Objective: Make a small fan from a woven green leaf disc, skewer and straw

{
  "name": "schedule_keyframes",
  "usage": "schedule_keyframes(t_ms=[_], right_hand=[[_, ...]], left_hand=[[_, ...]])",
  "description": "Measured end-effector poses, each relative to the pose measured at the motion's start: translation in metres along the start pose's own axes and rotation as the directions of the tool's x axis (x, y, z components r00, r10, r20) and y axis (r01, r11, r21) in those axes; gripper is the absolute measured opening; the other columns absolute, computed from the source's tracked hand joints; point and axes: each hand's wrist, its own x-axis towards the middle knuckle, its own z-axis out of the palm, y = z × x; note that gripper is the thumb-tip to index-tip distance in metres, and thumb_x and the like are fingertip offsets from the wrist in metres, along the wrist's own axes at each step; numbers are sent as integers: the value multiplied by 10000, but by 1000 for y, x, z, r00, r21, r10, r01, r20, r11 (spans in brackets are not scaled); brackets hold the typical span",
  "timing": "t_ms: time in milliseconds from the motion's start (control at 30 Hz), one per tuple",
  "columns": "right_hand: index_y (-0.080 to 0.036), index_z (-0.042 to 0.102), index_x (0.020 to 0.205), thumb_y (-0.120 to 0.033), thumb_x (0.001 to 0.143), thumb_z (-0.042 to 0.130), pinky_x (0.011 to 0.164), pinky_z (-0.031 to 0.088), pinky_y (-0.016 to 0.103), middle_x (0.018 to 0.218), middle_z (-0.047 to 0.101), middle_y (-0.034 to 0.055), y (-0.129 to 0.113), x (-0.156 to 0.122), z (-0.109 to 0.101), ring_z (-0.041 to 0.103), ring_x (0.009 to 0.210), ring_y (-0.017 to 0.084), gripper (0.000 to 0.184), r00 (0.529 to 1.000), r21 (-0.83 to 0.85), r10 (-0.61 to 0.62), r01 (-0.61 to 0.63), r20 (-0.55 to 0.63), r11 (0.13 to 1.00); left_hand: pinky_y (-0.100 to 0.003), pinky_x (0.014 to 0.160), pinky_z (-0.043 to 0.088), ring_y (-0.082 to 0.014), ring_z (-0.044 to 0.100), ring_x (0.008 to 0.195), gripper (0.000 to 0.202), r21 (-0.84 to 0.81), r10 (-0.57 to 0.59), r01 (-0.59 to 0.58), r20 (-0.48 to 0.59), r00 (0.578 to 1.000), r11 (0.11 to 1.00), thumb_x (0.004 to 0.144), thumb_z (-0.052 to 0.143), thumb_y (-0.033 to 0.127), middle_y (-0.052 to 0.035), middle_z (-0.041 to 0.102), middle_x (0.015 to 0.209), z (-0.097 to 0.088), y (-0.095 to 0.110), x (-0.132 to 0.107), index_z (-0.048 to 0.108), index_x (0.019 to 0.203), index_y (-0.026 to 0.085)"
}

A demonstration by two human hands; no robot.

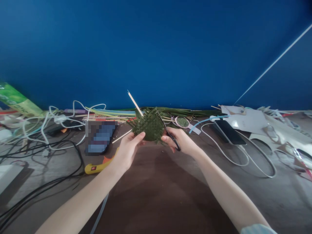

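Observation:
A green woven leaf piece [152, 127] with ragged strip ends is held up over the table in front of me. My left hand [133, 143] grips its lower left side, thumb on the front face. My right hand [179, 139] is closed on dark-handled scissors [173, 138], whose thin blades point up and left along the right edge of the weave. A pale flat stick [134, 102] rises behind the piece at upper left. Whether the stick is joined to the weave I cannot tell.
Left of my hands lie a phone [101, 138], a yellow-handled tool [94, 168] and tangled cables [78, 152]. A round rimmed woven piece [182, 122] and long green leaves [197, 113] lie at the back. Another phone [230, 131] and cut paper [246, 118] are at right, before a blue wall [156, 52].

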Motion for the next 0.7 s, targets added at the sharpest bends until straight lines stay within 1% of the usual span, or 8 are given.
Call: schedule_keyframes(t_ms=[100,167,267,367,500,567,633,700], right_hand=[[-206,417,676,-545,792,509,434,358,227,386,435,-72,1,0,-1,480,361,116,370,1000,-19,-4,4,7,1000],[-204,416,684,-559,786,507,422,355,223,406,437,-71,2,0,-2,478,365,112,381,1000,6,7,-8,20,1000],[-202,408,692,-569,794,487,427,369,222,436,444,-67,3,0,-3,483,385,108,390,999,58,13,-15,42,998],[-198,399,679,-561,812,466,454,381,225,450,469,-54,2,0,-3,500,412,109,392,999,51,-5,3,51,999],[-200,397,675,-554,818,462,443,377,224,442,460,-55,2,1,-4,492,403,107,387,998,54,-15,12,54,998],[-202,398,677,-549,817,466,429,372,222,437,448,-60,4,1,-4,483,389,106,380,999,59,-9,6,50,998],[-203,405,681,-540,811,484,416,362,219,430,444,-64,5,1,-4,476,374,105,370,999,48,-3,1,42,999],[-201,421,692,-524,804,510,413,353,215,420,449,-67,5,0,-4,473,362,104,354,999,24,1,-2,36,1000]], left_hand=[[-226,580,440,-125,581,621,179,6,5,-5,-11,1000,1000,613,749,234,-37,688,744,-1,1,2,673,741,134],[-223,576,437,-121,580,611,181,25,4,-4,-18,1000,1000,602,757,231,-32,687,735,-2,2,2,673,730,133],[-245,595,451,-137,596,604,171,72,-15,15,10,1000,997,616,751,249,-30,685,710,-4,3,2,667,718,140],[-275,599,469,-162,612,584,149,101,-54,50,38,998,994,628,744,261,-26,674,646,-5,4,2,654,677,152],[-267,567,470,-152,601,536,152,132,-55,50,30,998,990,622,748,264,-4,656,604,-8,5,3,633,626,165],[-259,559,468,-155,607,543,162,149,-45,42,20,999,988,617,752,264,3,647,587,-9,5,4,622,608,170],[-266,595,477,-160,617,563,144,163,-29,25,27,999,986,627,746,267,0,653,594,-10,5,4,639,641,172],[-286,652,486,-170,628,589,143,165,-17,9,51,999,986,647,733,274,-16,674,628,-10,5,4,663,711,167]])
